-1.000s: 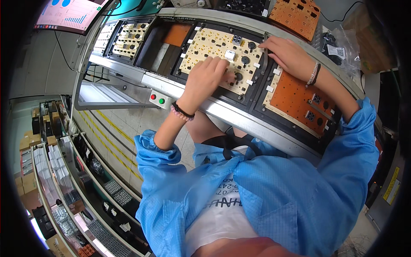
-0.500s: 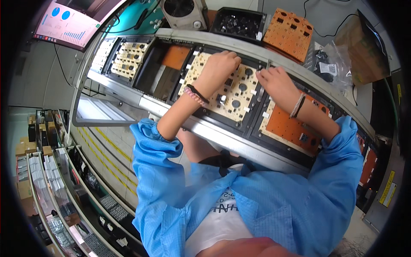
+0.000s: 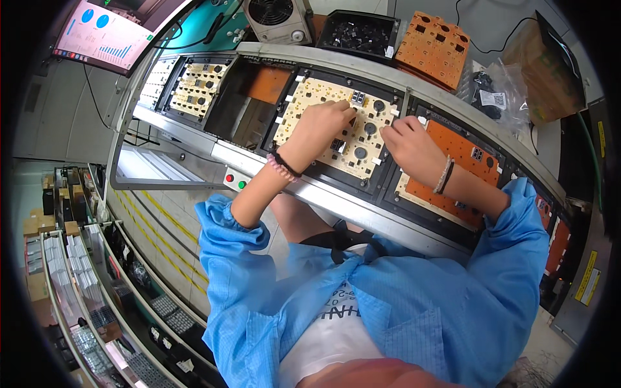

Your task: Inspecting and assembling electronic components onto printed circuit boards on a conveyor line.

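Note:
My left hand point(image 3: 325, 127) is over the middle of a cream circuit board point(image 3: 310, 92) that lies in a black frame. Its fingers are curled and pressed together, tips down near the board's components; what they hold, if anything, is hidden. Black round parts point(image 3: 369, 129) stand in a column on the board's right side. Small black connectors sit at the upper point(image 3: 358, 97) and lower point(image 3: 337, 145) part of the board. At the board's right edge is my right hand point(image 3: 414, 147), fingers bent and closed together, with nothing nameable visible in them.
An orange plate point(image 3: 430, 183) lies over another cream board to the right. Behind the metal rail stand a black bin of small black parts point(image 3: 359, 33), stacked orange plates point(image 3: 432, 48), a fan unit point(image 3: 272, 16) and a plastic bag point(image 3: 511, 90). Red and green buttons point(image 3: 235, 181) sit on the front rail.
Both hands have come back toward me from the far part of the board. The upper black connector, hidden before, now shows beyond my left hand.

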`<state>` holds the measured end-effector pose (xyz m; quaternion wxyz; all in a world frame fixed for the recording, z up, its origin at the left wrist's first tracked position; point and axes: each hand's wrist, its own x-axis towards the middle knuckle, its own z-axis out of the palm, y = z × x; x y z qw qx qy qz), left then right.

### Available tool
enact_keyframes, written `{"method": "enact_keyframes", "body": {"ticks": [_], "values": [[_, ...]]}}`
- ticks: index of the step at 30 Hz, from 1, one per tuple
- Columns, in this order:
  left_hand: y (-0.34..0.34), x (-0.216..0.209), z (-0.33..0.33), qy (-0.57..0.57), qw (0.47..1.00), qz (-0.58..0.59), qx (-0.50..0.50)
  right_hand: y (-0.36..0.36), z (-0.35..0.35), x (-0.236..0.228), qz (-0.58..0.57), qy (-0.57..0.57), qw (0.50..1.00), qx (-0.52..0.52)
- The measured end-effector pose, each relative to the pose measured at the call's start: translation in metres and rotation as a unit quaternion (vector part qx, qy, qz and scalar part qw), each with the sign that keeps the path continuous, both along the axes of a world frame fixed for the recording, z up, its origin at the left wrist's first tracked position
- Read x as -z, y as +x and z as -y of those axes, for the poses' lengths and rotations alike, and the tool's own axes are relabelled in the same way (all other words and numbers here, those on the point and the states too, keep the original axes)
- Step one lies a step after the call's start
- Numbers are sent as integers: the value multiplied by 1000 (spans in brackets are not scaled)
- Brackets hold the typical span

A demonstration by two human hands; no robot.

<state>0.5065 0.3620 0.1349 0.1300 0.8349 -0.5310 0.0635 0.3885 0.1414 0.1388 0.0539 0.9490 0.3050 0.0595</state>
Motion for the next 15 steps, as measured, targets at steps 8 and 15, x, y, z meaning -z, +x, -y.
{"method": "enact_keyframes", "body": {"ticks": [8, 15], "values": [[-18, 1, -16, -43, 999, -2, -11, -4, 2, -3, 44, 62, 997, -15], [-42, -6, -35, 10, 998, -66, -15, -34, -24, -6, 1, -14, 994, -105]]}}
